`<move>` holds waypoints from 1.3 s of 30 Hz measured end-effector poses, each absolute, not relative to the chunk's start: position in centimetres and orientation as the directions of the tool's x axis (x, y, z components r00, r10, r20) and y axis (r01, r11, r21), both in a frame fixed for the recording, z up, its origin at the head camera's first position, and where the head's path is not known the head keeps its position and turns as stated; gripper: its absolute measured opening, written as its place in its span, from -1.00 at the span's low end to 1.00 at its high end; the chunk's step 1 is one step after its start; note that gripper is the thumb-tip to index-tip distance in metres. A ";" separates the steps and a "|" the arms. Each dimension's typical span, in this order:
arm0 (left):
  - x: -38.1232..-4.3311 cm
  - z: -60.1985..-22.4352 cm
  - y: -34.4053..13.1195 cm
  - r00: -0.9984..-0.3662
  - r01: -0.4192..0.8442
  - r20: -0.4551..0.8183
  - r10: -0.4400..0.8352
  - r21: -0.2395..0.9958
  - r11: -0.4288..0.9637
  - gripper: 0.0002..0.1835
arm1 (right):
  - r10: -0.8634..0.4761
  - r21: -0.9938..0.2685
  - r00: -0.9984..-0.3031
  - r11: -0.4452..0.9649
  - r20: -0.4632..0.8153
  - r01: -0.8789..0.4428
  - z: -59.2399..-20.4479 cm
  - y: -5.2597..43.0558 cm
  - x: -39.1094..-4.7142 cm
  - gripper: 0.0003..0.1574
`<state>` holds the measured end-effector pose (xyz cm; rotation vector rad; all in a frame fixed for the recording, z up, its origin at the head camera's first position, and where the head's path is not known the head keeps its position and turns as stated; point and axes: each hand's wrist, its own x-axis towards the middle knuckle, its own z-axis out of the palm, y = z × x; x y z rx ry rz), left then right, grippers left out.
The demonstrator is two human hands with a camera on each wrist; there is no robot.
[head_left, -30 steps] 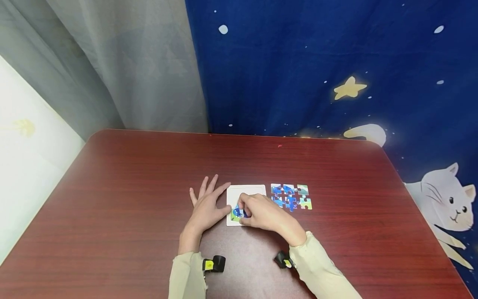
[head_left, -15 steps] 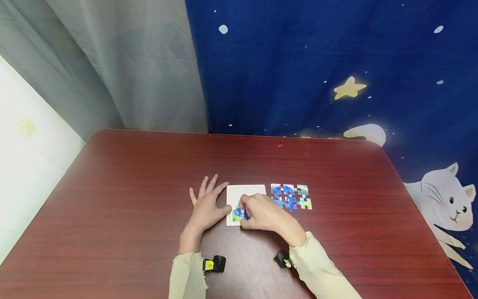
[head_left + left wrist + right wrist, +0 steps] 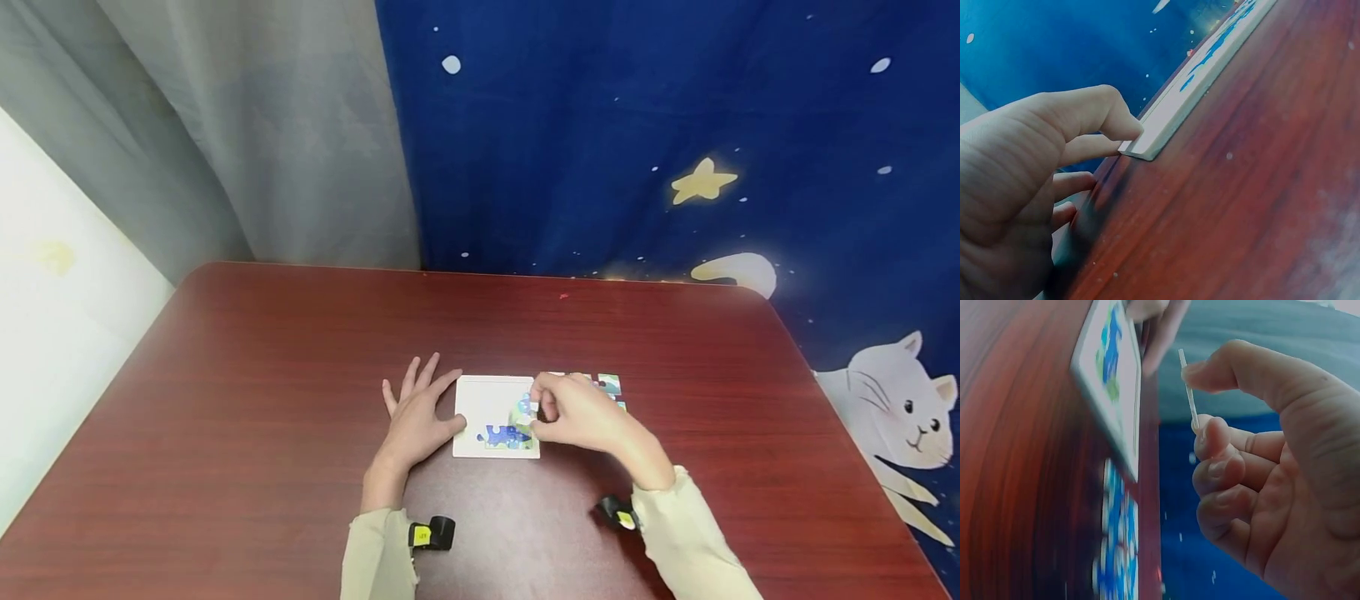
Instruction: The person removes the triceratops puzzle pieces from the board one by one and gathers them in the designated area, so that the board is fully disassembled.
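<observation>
Now lifting a puzzle piece (image 3: 1190, 402) clear of the white board (image 3: 472, 400)

With the right hand (image 3: 581, 412), holds the puzzle piece edge-on in a narrow pinch between thumb and fingers, above the right side of the white board, blurred in the head view. With the left hand (image 3: 420, 425), touches the board's left edge by the thumb, fingers spread wide, gripping nothing. Rests the board flat on the dark red bench (image 3: 300, 375), with a blue cluster of pieces (image 3: 508, 437) lying toward its near right part. Differs from half a second ago: no green piece at the near left corner, only bare white. Probably means one piece fewer on the board, likely now in the right hand, though too blurred to confirm. Partly hides loose pieces (image 3: 610, 383) behind that hand, right of the board; cannot tell how many.
</observation>
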<state>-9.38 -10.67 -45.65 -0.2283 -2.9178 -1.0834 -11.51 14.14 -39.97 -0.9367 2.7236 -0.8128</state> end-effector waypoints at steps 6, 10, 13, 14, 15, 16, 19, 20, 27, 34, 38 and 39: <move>-9.4 -45.8 -10.8 -0.989 0.149 0.079 0.129 0.657 0.739 -0.30 | -0.576 -0.525 -0.817 0.691 0.015 -0.497 -40.8 17.7 -11.0 -0.68; -9.5 -45.8 -10.8 -0.988 0.151 0.084 0.127 0.660 0.736 -0.30 | -0.579 -0.525 -0.815 0.695 -0.004 -0.491 -41.4 18.6 -10.9 -0.69; -9.4 -45.8 -10.8 -0.989 0.146 0.082 0.124 0.660 0.737 -0.30 | -0.591 -0.518 -0.806 0.697 -0.024 -0.496 -41.7 18.6 -10.9 -0.71; -9.4 -45.8 -10.8 -0.989 0.144 0.079 0.122 0.660 0.737 -0.30 | -0.595 -0.515 -0.803 0.699 -0.035 -0.495 -41.7 18.6 -10.8 -0.72; -9.4 -45.8 -10.8 -0.989 0.143 0.076 0.123 0.659 0.738 -0.30 | -0.598 -0.515 -0.800 0.700 -0.043 -0.495 -41.7 18.6 -10.8 -0.72; -9.4 -45.8 -10.8 -0.989 0.143 0.075 0.124 0.659 0.739 -0.30 | -0.600 -0.513 -0.798 0.702 -0.051 -0.495 -41.7 18.5 -10.7 -0.73; -9.4 -45.7 -10.8 -0.989 0.145 0.074 0.127 0.659 0.738 -0.30 | -0.600 -0.512 -0.797 0.707 -0.069 -0.488 -41.6 18.5 -10.6 -0.73; -9.4 -45.7 -10.8 -0.989 0.146 0.074 0.129 0.657 0.740 -0.31 | -0.598 -0.513 -0.798 0.709 -0.074 -0.484 -41.5 18.5 -10.6 -0.73; -9.5 -45.6 -10.8 -0.987 0.158 0.072 0.146 0.645 0.747 -0.32 | -0.601 -0.504 -0.793 0.717 -0.095 -0.482 -41.6 18.5 -10.4 -0.74; -9.5 -45.6 -10.8 -0.986 0.161 0.072 0.150 0.645 0.747 -0.32 | -0.608 -0.505 -0.788 0.712 -0.096 -0.488 -41.8 18.5 -10.5 -0.72; -9.5 -45.6 -10.8 -0.986 0.161 0.070 0.152 0.648 0.745 -0.32 | -0.607 -0.500 -0.788 0.715 -0.098 -0.489 -41.9 18.5 -10.5 -0.71; -9.5 -45.6 -10.8 -0.986 0.160 0.069 0.151 0.648 0.744 -0.32 | -0.606 -0.499 -0.789 0.716 -0.099 -0.488 -41.9 18.5 -10.5 -0.71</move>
